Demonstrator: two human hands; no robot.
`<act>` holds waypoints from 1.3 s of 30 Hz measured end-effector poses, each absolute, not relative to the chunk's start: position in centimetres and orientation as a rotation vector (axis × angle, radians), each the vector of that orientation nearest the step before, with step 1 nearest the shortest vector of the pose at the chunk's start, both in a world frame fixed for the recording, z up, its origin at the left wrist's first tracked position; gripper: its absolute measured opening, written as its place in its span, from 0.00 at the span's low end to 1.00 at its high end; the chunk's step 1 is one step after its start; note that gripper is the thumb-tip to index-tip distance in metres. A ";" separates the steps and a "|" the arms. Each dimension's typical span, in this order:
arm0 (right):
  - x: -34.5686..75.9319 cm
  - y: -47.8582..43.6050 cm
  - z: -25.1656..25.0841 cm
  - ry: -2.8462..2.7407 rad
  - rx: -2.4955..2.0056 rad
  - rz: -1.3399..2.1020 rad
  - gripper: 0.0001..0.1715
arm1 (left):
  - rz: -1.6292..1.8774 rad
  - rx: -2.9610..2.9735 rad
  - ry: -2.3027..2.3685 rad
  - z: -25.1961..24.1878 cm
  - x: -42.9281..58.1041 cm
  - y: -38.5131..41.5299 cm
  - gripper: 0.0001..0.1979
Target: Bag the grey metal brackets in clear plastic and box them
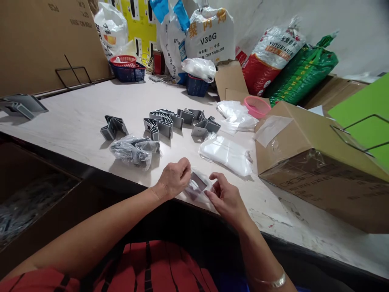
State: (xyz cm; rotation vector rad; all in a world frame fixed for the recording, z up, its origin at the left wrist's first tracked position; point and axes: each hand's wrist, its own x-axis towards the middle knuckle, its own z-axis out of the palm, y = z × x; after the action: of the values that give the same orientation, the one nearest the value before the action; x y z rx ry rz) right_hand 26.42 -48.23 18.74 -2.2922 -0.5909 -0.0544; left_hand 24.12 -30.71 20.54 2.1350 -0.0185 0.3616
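My left hand (175, 177) is closed, its fingers pinched on the edge of a clear plastic bag (194, 194) at the table's front edge. A flat-sided grey bent piece (199, 181) shows inside that bag. On the bag's other side, my right hand (226, 198) curls around it, thumb against the plastic. Left of my hands lies a bagged bundle of grey pieces (132, 151). Behind it stand nested grey bent pieces (164, 123), with smaller groups to the left (113, 127) and right (206, 126). A stack of clear bags (226, 153) lies just beyond my right hand.
A cardboard box (291, 138) stands on the right, beside more loose bags (235, 115) and a pink basket (257, 106). Blue baskets (129, 73) and filled sacks (209, 36) line the back. Below the left edge, an open carton (39, 227) holds plastic-wrapped items.
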 end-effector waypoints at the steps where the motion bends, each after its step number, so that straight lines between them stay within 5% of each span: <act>1: 26.6 -48.4 19.0 -0.543 -2.238 -0.013 0.07 | 0.364 2.155 -0.037 20.7 24.0 -30.6 0.06; 8: 25.9 -47.1 19.2 -0.241 -1.673 -0.023 0.09 | 0.076 1.710 -0.006 21.4 22.7 -30.6 0.04; 12: 25.2 -47.4 18.4 -0.596 -1.817 -0.001 0.08 | -0.107 1.552 -0.036 19.9 22.6 -30.9 0.08; 19: 27.3 -47.4 18.6 -1.240 -2.363 -0.894 0.14 | 0.421 2.340 -0.152 17.9 24.1 -32.2 0.05; 26: 29.8 -45.6 19.1 -1.253 -2.530 -0.639 0.12 | 0.461 2.520 -0.153 16.2 25.3 -33.9 0.06; 31: 30.8 -44.7 19.9 -1.043 -2.596 -0.235 0.08 | 0.749 2.442 -0.062 17.9 23.7 -32.2 0.20; 35: 29.7 -42.0 19.5 -0.782 -2.115 -0.389 0.12 | 1.155 2.483 -0.055 21.2 22.0 -24.9 0.16; 39: 28.4 -36.4 17.5 -0.576 -1.848 -0.586 0.11 | 0.886 2.602 0.279 22.6 22.3 -17.5 0.17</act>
State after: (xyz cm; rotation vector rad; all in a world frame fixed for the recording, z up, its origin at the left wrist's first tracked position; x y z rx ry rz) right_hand 28.40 -36.44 17.46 -1.8482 -0.5762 -0.5861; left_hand 22.28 -17.52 22.65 2.6018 0.2785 0.8855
